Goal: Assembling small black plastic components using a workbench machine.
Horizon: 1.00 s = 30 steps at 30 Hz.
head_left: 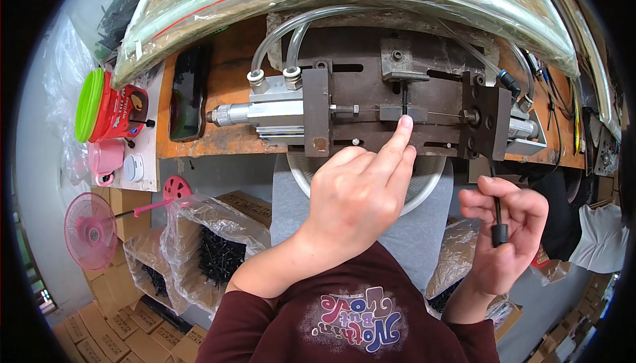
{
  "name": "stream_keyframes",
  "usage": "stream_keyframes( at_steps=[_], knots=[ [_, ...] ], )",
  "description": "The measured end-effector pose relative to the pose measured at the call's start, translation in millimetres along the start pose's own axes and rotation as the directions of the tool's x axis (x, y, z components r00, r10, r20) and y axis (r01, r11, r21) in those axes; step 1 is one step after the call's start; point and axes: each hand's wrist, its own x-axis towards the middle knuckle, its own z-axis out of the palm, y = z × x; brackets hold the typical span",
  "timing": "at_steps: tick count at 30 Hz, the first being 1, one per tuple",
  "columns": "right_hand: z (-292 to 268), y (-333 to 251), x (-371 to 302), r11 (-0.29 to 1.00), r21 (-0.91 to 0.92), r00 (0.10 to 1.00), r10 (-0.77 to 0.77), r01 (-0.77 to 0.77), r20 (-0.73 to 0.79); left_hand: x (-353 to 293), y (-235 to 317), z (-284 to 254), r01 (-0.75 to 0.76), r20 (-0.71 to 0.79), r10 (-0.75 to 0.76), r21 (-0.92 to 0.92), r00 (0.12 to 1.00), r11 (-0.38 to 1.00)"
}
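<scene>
A dark metal fixture (371,51) is mounted on the wooden bench in front of me. My left hand (361,187) reaches over its front edge with the index finger stretched out and the other fingers loosely bent. That fingertip presses at the lower end of a thin black rod (405,95) standing in the fixture's centre block (387,114). To the right, below the fixture's right-hand plate (487,121), my right hand (507,230) holds another black rod with a thick cylindrical end (499,233) between thumb and fingers. Its thin end points up toward the plate.
Air cylinders (278,114) with clear hoses (311,13) flank the fixture. A phone (189,95), a red tub (126,103) and a pink cup (106,159) are at left. Bags of black rods (222,257) stand below, beside a pink fan (91,230). A pale basin (427,191) sits under the bench edge.
</scene>
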Motion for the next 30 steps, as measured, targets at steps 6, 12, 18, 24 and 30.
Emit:
stream_keyframes(
  at_steps=[6,12,18,24,30],
  knots=[
    [12.8,2.1,19.2,0.707,-0.583,0.914,-0.259,0.4,0.313,-2.2,-3.6,1.9,-0.007,-0.03,0.006,-0.032,1.0,0.999],
    [26.8,24.6,35.4,0.556,-0.662,0.859,-0.242,0.503,0.451,-21.1,-4.6,-25.8,-0.008,0.155,0.036,-0.178,0.987,0.984],
    [41.8,34.6,35.3,0.292,-0.776,0.829,-0.202,0.559,0.521,-70.6,-12.0,-18.5,0.116,0.355,0.031,-0.385,0.934,0.915],
    [42.1,35.7,40.7,0.167,-0.765,0.782,-0.179,0.622,0.597,-104.1,-12.8,-2.1,0.249,0.32,-0.13,-0.366,0.939,0.897],
    [39.9,33.0,39.2,0.13,-0.781,0.789,-0.188,0.61,0.585,-181.5,-31.7,-4.0,0.549,0.214,-0.508,-0.24,0.834,0.801]
  ],
)
